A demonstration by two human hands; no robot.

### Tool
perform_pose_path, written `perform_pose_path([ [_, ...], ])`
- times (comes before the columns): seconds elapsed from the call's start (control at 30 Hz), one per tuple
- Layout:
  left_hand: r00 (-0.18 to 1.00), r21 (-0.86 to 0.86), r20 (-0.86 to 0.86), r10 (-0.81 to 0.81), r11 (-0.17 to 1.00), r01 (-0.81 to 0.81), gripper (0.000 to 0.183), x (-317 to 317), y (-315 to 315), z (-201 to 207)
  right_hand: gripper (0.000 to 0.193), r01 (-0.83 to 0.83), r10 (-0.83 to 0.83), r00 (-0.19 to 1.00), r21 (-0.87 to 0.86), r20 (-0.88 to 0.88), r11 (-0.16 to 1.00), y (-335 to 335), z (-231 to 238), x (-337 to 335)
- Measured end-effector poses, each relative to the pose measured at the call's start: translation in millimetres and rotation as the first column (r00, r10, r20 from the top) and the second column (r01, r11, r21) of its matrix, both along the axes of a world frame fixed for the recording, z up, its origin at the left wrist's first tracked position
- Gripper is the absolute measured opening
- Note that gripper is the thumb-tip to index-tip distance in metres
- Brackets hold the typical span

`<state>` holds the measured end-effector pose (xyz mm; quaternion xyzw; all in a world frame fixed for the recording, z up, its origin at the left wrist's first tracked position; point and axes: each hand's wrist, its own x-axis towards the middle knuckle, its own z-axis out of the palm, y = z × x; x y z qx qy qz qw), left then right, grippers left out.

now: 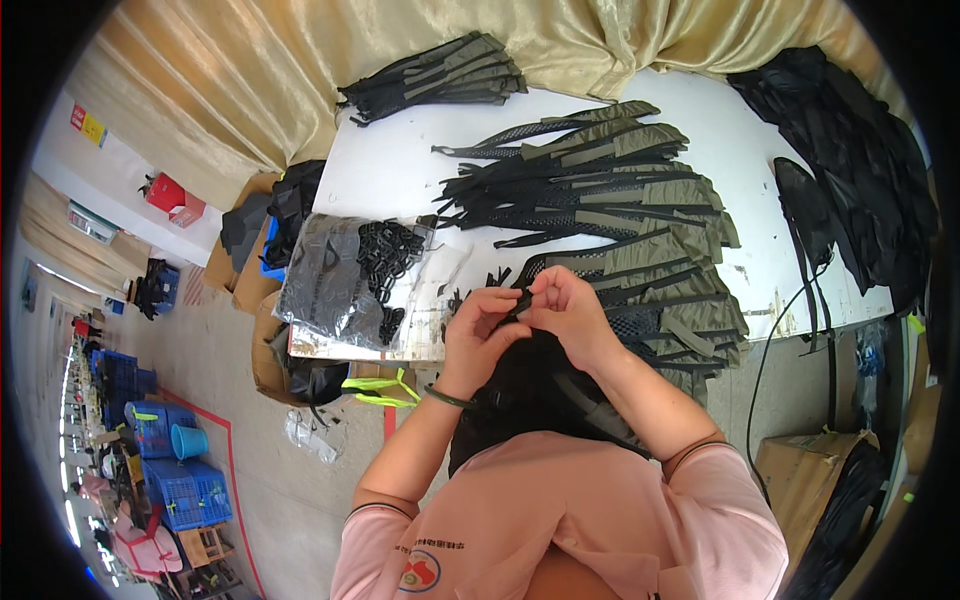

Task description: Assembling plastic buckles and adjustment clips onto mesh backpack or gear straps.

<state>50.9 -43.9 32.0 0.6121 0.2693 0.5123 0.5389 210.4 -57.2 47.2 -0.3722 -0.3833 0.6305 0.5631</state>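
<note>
My left hand [483,335] and my right hand [572,318] meet above the table's near edge. Fingertips of both pinch a small black strap end [524,300]; any fitting on it is too small to make out. Just beyond them fans a pile of shoulder-strap-like pieces [650,235], black mesh on one end and olive cloth on the other, with thin black webbing. Black fabric [520,385] hangs over my lap under the hands. To the left of my left hand lies a see-through plastic bag [320,290] with many small black plastic buckles [390,250] at its opening.
The white table [390,170] carries another bundle of strap pieces [440,75] at the far left and a heap of black bags [840,170] at the right. Cardboard boxes [270,340] stand against its left side. A cable [765,400] hangs at right; gold curtains [240,90] close off the back.
</note>
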Motion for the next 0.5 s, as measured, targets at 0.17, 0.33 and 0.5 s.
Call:
perform_pose_path([
  [0.17,0.998,0.016,-0.027,-0.05,0.999,0.05,0.036,-3.0,0.6,-1.4,0.017,-0.066,0.049,0.994,-0.196,-0.093,0.978,-4.1,21.0,7.7],
  [0.33,0.957,0.234,-0.291,0.004,0.97,0.067,0.032,-4.2,6.4,-7.5,0.014,-0.125,0.045,0.826,0.105,0.562,0.987,6.6,21.8,26.0],
  [0.5,0.979,0.039,-0.141,-0.146,0.988,0.153,0.027,4.0,5.8,-9.9,0.01,-0.192,-0.114,0.679,0.326,0.725,0.926,12.3,17.4,27.3],
])
